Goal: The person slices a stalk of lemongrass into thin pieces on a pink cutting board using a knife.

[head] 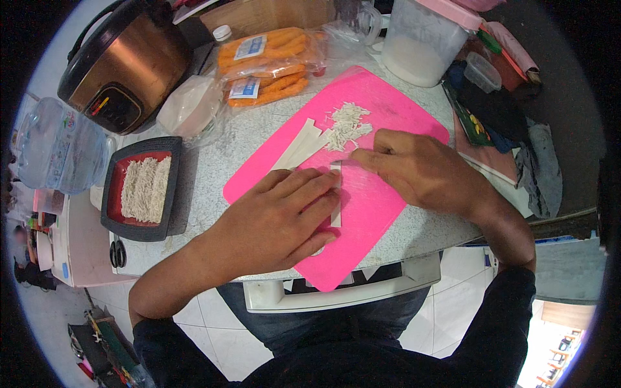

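Observation:
On a pink cutting board [383, 97], my left hand [286, 213] presses its fingertips on a narrow white flat strip [336, 213]. My right hand [417, 169] grips a small blade [345, 163], mostly hidden by the fingers, whose edge lies across the strip beside my left fingertips. Beyond the hands sits a pile of thin white slivers [347, 127]. Several longer white strips [301, 145] lie to its left, partly under my left hand. A dark square bowl with a red inside [175, 160] stands left of the board and holds more white slivers [145, 189].
A copper-coloured rice cooker [126, 63], a plastic-wrapped bowl [189, 106] and bagged orange food sticks [271, 48] stand at the back. A tub of white powder [417, 48] is at the back right. Black-handled scissors [117, 253] lie by the left table edge.

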Available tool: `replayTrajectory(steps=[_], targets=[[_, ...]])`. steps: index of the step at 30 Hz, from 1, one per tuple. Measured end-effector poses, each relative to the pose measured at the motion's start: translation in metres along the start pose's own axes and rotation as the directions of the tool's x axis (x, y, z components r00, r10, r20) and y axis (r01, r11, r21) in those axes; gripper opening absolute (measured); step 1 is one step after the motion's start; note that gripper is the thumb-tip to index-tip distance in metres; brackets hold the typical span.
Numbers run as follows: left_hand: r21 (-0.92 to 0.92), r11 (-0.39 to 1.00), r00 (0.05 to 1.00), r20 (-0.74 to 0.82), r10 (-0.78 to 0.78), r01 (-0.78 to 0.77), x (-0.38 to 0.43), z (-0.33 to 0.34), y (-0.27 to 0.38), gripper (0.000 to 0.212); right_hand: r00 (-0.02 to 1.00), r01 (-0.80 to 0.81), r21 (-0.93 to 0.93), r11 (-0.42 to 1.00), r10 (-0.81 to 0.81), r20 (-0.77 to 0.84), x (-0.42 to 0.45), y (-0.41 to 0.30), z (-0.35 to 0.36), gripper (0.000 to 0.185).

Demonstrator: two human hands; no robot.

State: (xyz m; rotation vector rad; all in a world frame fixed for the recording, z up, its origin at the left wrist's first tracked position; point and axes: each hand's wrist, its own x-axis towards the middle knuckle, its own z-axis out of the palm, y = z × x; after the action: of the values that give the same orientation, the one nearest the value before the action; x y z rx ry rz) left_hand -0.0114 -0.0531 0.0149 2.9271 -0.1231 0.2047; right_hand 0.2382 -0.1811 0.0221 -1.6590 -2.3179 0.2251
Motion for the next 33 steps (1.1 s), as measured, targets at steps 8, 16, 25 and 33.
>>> replayTrajectory(steps=[8, 16, 25, 33], targets=[[0.004, 1.0, 1.0, -0.007, 0.004, -0.004, 0.0, 0.001, 0.0, 0.051, 0.999, -0.027, 0.005, 1.0, 0.027, 0.026, 0.0, -0.001, 0.001, 0.033], [-0.007, 1.0, 1.0, -0.022, 0.002, -0.002, 0.002, 0.003, 0.001, 0.049, 0.997, -0.051, -0.02, 0.998, 0.052, 0.053, -0.003, -0.006, -0.003, 0.032], [0.01, 1.0, 1.0, -0.029, 0.003, -0.003, 0.002, 0.004, 0.001, 0.05, 0.999, -0.018, -0.006, 1.0, 0.019, 0.036, -0.002, -0.003, -0.001, 0.034], [-0.017, 1.0, 1.0, -0.03, -0.003, 0.002, 0.001, 0.004, 0.001, 0.052, 0.996, -0.067, -0.054, 0.996, 0.07, 0.06, -0.003, -0.007, -0.009, 0.035]])
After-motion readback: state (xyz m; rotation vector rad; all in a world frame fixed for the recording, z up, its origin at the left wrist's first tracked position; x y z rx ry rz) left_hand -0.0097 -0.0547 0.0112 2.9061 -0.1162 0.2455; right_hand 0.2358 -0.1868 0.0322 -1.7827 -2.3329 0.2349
